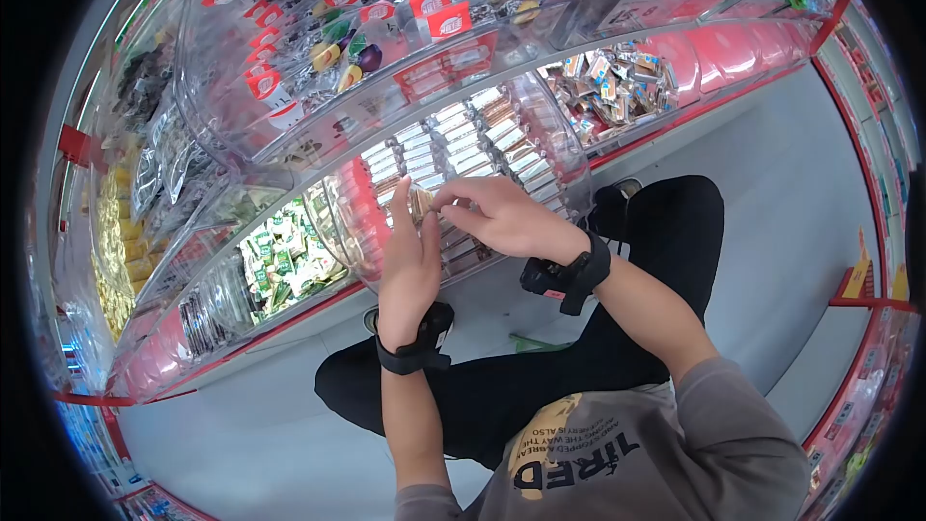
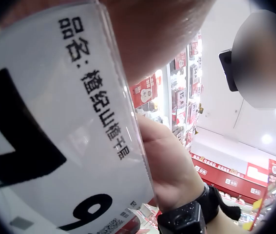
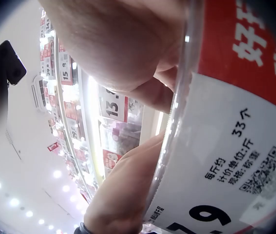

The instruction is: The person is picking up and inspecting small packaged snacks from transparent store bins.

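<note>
A clear curved bin [image 1: 540, 150] holds rows of wrapped snack bars [image 1: 453, 150]. Both hands are at its front edge. My left hand [image 1: 409, 241] stands upright with straight fingers, its palm pressed against a small tan stack of snack packs [image 1: 421, 203]. From the other side my right hand [image 1: 497, 219] pinches that stack with curled fingers. In the left wrist view the bin's white price label [image 2: 55, 122] fills the frame, with the right hand [image 2: 169, 165] behind it. The right wrist view shows the same label [image 3: 235, 161] and the left hand [image 3: 123, 195].
More clear bins of wrapped sweets are stacked above [image 1: 367, 48] and to the left [image 1: 280, 256], and one with mixed candies [image 1: 612, 87] sits to the right. My bent legs in black trousers [image 1: 598, 328] are over a grey floor [image 1: 791, 212]. Red shelving [image 1: 868, 328] lines the right.
</note>
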The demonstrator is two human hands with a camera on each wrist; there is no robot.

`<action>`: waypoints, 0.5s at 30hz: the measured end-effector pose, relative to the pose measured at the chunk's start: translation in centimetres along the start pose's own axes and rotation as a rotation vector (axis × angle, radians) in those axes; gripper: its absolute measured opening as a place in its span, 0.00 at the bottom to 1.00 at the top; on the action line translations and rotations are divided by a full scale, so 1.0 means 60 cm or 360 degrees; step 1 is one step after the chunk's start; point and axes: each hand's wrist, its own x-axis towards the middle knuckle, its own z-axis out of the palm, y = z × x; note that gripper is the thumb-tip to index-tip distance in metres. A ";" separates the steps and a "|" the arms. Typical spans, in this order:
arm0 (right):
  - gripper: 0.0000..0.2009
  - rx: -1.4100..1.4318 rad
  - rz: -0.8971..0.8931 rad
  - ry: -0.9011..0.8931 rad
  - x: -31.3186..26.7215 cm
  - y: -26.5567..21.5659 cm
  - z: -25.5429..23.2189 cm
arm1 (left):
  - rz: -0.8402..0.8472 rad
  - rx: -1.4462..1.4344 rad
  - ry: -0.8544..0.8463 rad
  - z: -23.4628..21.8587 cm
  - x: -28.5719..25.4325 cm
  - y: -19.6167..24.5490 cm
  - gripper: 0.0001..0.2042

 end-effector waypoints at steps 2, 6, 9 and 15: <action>0.14 0.0094 0.0004 0.0027 -0.002 0.008 0.005 | 0.0089 0.0001 0.0061 0.007 0.003 -0.013 0.24; 0.20 -0.0124 -0.0166 0.0215 -0.007 0.014 0.011 | 0.0157 0.0040 0.0111 0.013 0.001 -0.025 0.20; 0.22 -0.0022 -0.0164 0.0205 -0.006 -0.001 0.009 | 0.0228 0.0088 0.0100 0.013 0.009 -0.040 0.16; 0.21 -0.0022 -0.0218 0.0015 -0.004 0.005 0.005 | 0.0372 -0.0003 0.0034 0.010 0.012 -0.040 0.15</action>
